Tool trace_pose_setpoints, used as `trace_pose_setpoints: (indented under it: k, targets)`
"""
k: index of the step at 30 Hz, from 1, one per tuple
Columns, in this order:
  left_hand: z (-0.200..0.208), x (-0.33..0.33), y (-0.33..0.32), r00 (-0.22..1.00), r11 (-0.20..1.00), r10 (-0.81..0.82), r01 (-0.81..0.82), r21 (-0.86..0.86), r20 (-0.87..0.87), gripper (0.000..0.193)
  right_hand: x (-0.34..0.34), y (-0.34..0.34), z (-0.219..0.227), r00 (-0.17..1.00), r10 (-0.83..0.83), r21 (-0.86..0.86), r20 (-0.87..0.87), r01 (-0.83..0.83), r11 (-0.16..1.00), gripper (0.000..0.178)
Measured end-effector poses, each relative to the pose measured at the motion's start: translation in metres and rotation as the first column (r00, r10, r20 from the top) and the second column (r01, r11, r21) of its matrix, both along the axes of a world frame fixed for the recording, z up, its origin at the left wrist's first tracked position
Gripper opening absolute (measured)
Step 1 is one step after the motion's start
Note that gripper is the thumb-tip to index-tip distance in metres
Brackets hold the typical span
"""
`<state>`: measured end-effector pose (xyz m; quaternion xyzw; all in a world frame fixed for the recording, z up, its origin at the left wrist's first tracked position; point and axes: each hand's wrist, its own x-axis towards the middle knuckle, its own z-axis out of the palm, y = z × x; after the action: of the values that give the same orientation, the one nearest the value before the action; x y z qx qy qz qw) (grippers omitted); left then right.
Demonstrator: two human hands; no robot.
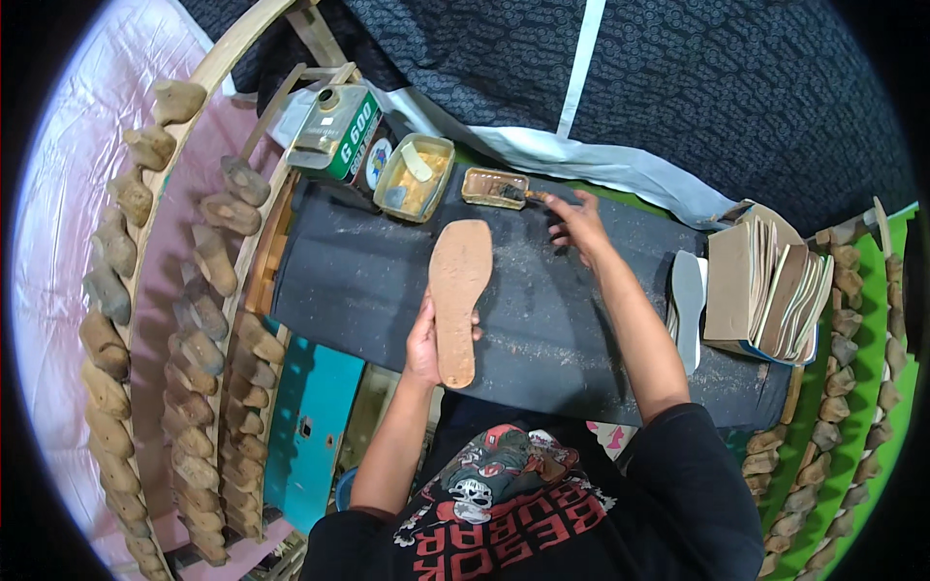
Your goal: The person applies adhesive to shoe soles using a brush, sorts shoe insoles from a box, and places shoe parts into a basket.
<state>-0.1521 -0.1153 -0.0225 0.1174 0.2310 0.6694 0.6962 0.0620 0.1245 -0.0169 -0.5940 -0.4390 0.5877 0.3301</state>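
Note:
In my left hand [422, 344] is a tan, sole-shaped piece [459, 290], gripped at its heel end with the thumb on one edge and fingertips showing at the other. It is held above the dark table with its broad toe end pointing away from me. My right hand [581, 227] reaches to the far side of the table, thumb and fingers closed on the handle of a small brush [536, 196]. The brush's dark end rests in a small clear tray [471, 197] with brownish residue inside.
A metal can [334, 136] and a plastic tub [448, 160] of yellowish stuff stand far left. At right, grey soles [688, 300] lie beside a box [727, 300] packed with sole pieces. Racks of wooden shoe lasts [107, 344] flank both sides. Crumbs dot the tabletop [562, 334].

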Motion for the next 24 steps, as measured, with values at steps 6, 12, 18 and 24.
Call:
trace_pose_setpoints:
  k: [6,12,18,24]
  targets:
    - [0.006,0.016,-0.002,0.989,1.000,-0.007,0.009,0.015,-0.145,0.051,0.025,-0.070,-0.020,0.974,-0.168,0.203,-0.152,0.197,0.959,0.051]
    - [-0.010,0.034,-0.023,0.949,0.987,0.002,-0.053,-0.152,-0.316,0.061,-0.008,-0.161,-0.028,0.746,0.299,-0.036,-0.595,-0.397,0.917,0.069]
    - [-0.025,0.056,-0.034,0.849,0.965,0.141,-0.232,-0.120,-0.509,0.064,-0.031,-0.228,-0.052,0.734,0.256,-0.180,-0.629,-0.457,0.871,0.077]
    - [-0.020,0.033,-0.058,0.608,0.957,0.055,-0.259,-0.132,-0.792,0.057,-0.027,-0.230,-0.028,0.551,0.393,-0.094,-0.736,-0.658,0.747,0.074]
